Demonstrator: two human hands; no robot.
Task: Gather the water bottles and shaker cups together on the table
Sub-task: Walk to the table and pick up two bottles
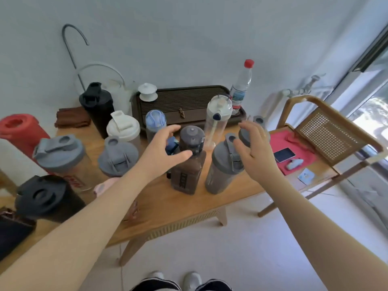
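Wooden table (159, 198) carries shaker cups (222, 164), bottles (186, 164), tea tray (189, 101).

On the wooden table (159, 198) stand many bottles and shaker cups close together. The left hand (161, 152) reaches with spread fingers to the brown square bottle (186, 164); the thumb lies at its dark cap, and a firm grip cannot be told. The right hand (255, 148) is spread beside a grey-lidded shaker cup (222, 169), in front of another grey lid. Behind stand a clear tall bottle (217, 118), a dark tea tray (184, 101) and a red-capped water bottle (241, 87)
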